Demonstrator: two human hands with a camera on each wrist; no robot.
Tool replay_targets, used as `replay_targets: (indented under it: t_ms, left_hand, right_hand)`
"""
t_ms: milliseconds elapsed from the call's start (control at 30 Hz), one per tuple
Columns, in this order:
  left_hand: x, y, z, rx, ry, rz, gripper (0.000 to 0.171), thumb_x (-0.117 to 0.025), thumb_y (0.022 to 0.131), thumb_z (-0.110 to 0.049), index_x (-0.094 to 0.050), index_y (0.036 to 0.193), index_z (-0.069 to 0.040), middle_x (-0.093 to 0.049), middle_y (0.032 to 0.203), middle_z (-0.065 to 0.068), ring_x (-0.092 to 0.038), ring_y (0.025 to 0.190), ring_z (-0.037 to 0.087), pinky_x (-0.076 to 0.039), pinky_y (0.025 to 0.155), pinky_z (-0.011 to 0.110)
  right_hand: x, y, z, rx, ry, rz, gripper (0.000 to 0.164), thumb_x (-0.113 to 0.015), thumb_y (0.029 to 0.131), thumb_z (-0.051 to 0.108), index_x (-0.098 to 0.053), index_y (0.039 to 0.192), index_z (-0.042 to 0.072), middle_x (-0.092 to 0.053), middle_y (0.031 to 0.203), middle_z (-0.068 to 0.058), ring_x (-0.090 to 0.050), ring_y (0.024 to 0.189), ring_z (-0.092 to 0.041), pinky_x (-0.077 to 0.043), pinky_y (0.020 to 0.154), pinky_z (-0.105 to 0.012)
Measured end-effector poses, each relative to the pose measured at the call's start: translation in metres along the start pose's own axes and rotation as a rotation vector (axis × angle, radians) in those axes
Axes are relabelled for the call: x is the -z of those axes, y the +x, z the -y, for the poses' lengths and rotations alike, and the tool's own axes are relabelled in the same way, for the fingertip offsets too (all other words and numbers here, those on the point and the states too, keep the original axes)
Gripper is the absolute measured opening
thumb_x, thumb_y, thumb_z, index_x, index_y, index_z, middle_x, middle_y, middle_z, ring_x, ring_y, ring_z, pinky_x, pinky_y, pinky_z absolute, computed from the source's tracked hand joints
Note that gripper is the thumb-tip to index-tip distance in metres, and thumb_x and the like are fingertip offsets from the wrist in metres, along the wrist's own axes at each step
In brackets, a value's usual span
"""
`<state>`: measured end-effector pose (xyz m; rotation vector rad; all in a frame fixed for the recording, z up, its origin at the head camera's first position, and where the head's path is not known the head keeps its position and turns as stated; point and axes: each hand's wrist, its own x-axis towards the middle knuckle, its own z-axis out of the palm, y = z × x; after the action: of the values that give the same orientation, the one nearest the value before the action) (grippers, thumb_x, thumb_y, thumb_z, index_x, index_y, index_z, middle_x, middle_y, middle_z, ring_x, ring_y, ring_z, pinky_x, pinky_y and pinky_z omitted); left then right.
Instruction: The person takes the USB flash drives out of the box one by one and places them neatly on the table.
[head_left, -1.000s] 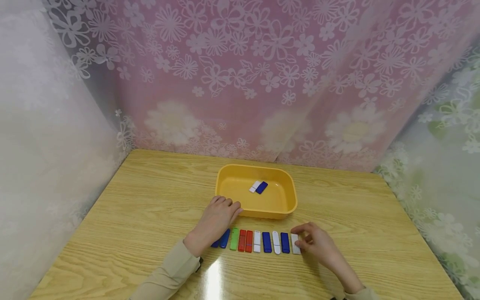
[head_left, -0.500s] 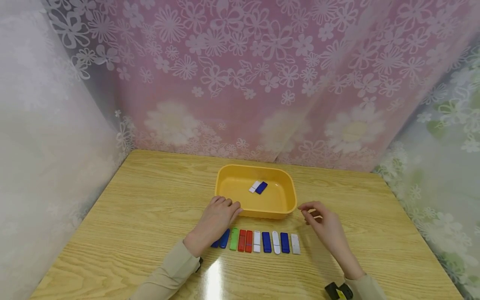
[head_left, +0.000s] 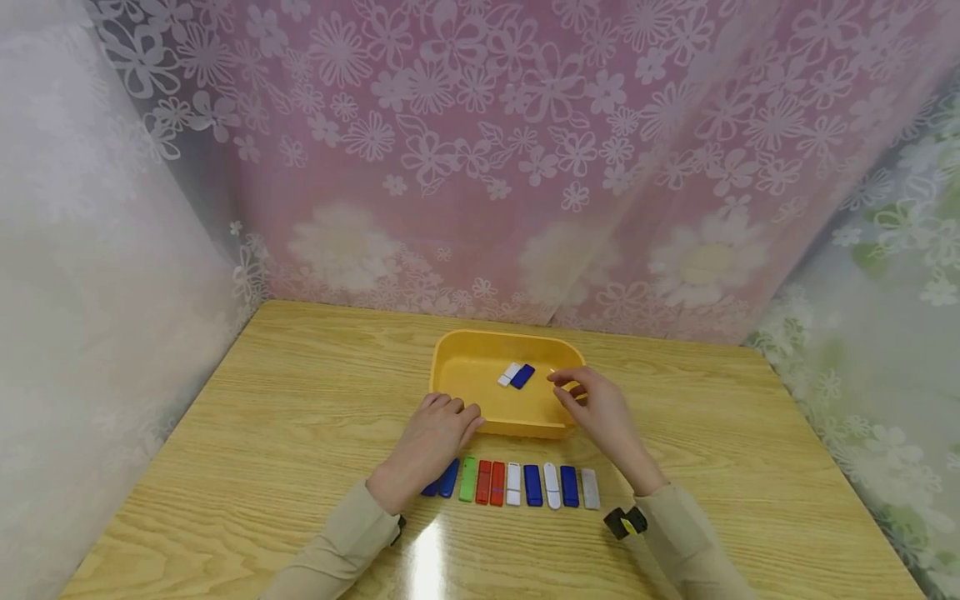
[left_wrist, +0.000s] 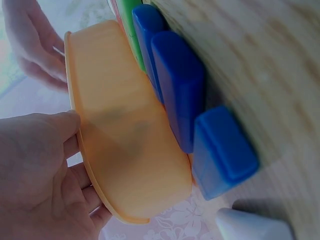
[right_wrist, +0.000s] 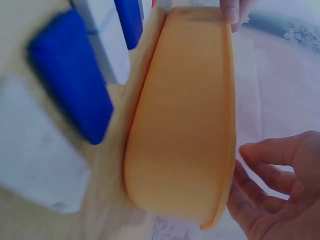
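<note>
A yellow plastic bin (head_left: 521,429) holds a white USB stick (head_left: 509,373) and a blue USB stick (head_left: 523,376). At its front left corner my left hand (head_left: 429,437) grips the rim, thumb outside and fingers over the edge. My right hand (head_left: 606,417) is over the bin's right side, fingers loosely bent with nothing visible between them. In front of the bin lies a row of USB sticks, from a green stick (head_left: 468,479) through red ones (head_left: 491,482) to a grey-white stick (head_left: 590,489). My left forearm hides the row's left end; blue sticks (left_wrist: 180,90) show there in the left wrist view.
The wooden table (head_left: 262,433) extends on both sides of the bin. A pink flowered curtain (head_left: 480,208) hangs behind it, with pale sheets at left and right. Each wrist carries a small black camera (head_left: 626,522).
My right hand has left the grey-white stick at the row's right end and moved up and left over the bin. My left hand stays on the rim.
</note>
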<state>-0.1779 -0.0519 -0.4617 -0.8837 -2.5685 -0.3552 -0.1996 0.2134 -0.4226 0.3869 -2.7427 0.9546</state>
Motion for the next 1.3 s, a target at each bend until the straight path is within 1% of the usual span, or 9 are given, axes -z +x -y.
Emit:
replay_targets:
  t_ms: [167, 300, 567, 667, 767, 833, 900, 1133, 1300]
  left_hand:
    - [0.001, 0.000, 0.000, -0.004, 0.005, -0.008, 0.021, -0.058, 0.105, -0.027, -0.060, 0.086, -0.016, -0.058, 0.071, -0.001, -0.055, 0.072, 0.018, -0.049, 0.086, 0.037]
    - [0.001, 0.000, 0.000, -0.008, 0.014, -0.013, 0.021, -0.058, 0.104, -0.028, -0.060, 0.087, -0.016, -0.059, 0.072, -0.001, -0.055, 0.072, 0.018, -0.049, 0.085, 0.037]
    - [0.000, -0.001, 0.000, -0.013, 0.046, -0.012, 0.021, -0.058, 0.104, -0.030, -0.061, 0.088, -0.018, -0.062, 0.076, -0.002, -0.058, 0.074, 0.018, -0.049, 0.086, 0.036]
    - [-0.001, -0.001, 0.000, -0.016, 0.057, -0.016, 0.021, -0.058, 0.104, -0.031, -0.062, 0.088, -0.018, -0.062, 0.076, -0.002, -0.058, 0.075, 0.018, -0.049, 0.086, 0.036]
    - [0.000, -0.001, 0.001, -0.017, 0.059, -0.018, 0.020, -0.058, 0.104, -0.031, -0.063, 0.089, -0.018, -0.063, 0.077, -0.002, -0.059, 0.075, 0.018, -0.049, 0.086, 0.036]
    - [0.000, -0.001, 0.001, -0.019, 0.058, -0.018, 0.020, -0.058, 0.104, -0.031, -0.063, 0.089, -0.018, -0.063, 0.077, -0.002, -0.059, 0.076, 0.018, -0.049, 0.086, 0.037]
    - [0.000, -0.001, 0.001, -0.020, 0.055, -0.019, 0.020, -0.058, 0.104, -0.031, -0.063, 0.089, -0.018, -0.063, 0.077, -0.002, -0.059, 0.076, 0.019, -0.049, 0.086, 0.037]
    - [-0.001, 0.000, 0.001, -0.024, 0.050, -0.021, 0.021, -0.058, 0.104, -0.031, -0.062, 0.089, -0.018, -0.062, 0.076, -0.001, -0.058, 0.075, 0.018, -0.049, 0.086, 0.037]
    - [-0.001, 0.000, 0.002, -0.022, 0.043, -0.033, 0.021, -0.058, 0.104, -0.030, -0.061, 0.087, -0.017, -0.060, 0.074, -0.001, -0.058, 0.073, 0.019, -0.049, 0.085, 0.037]
  right_hand:
    - [-0.012, 0.025, 0.002, -0.006, -0.114, 0.077, 0.022, -0.069, 0.096, 0.010, -0.071, 0.115, -0.001, -0.071, 0.106, -0.017, -0.069, 0.086, -0.031, -0.058, 0.078, -0.046]
    - [-0.024, 0.042, -0.003, -0.050, -0.175, 0.121, 0.025, -0.069, 0.096, 0.012, -0.071, 0.116, -0.002, -0.072, 0.107, -0.018, -0.071, 0.085, -0.031, -0.057, 0.080, -0.046]
    - [-0.045, 0.063, -0.013, -0.142, -0.232, 0.175, 0.033, -0.070, 0.096, 0.019, -0.069, 0.117, -0.006, -0.071, 0.105, -0.019, -0.066, 0.099, -0.035, -0.053, 0.089, -0.048]
    - [-0.050, 0.068, -0.013, -0.168, -0.268, 0.194, 0.038, -0.072, 0.095, 0.025, -0.070, 0.115, -0.007, -0.071, 0.099, -0.017, -0.066, 0.092, -0.032, -0.054, 0.085, -0.046]
    - [-0.053, 0.071, -0.011, -0.188, -0.295, 0.204, 0.038, -0.074, 0.094, 0.033, -0.073, 0.103, -0.004, -0.067, 0.085, -0.012, -0.062, 0.077, -0.026, -0.053, 0.072, -0.039]
    - [-0.054, 0.071, -0.010, -0.195, -0.299, 0.207, 0.038, -0.075, 0.093, 0.036, -0.073, 0.096, -0.002, -0.064, 0.079, -0.010, -0.057, 0.069, -0.023, -0.048, 0.064, -0.035]
    - [-0.055, 0.071, -0.008, -0.200, -0.298, 0.213, 0.038, -0.076, 0.091, 0.037, -0.073, 0.095, -0.001, -0.062, 0.081, -0.010, -0.054, 0.068, -0.022, -0.046, 0.063, -0.033]
    - [-0.054, 0.069, -0.007, -0.201, -0.252, 0.240, 0.045, -0.082, 0.087, 0.030, -0.066, 0.113, -0.003, -0.062, 0.101, -0.016, -0.058, 0.087, -0.028, -0.050, 0.084, -0.045]
    - [-0.053, 0.072, -0.009, -0.210, -0.205, 0.280, 0.041, -0.082, 0.088, 0.019, -0.061, 0.117, 0.000, -0.066, 0.097, -0.014, -0.061, 0.084, -0.027, -0.051, 0.080, -0.043]
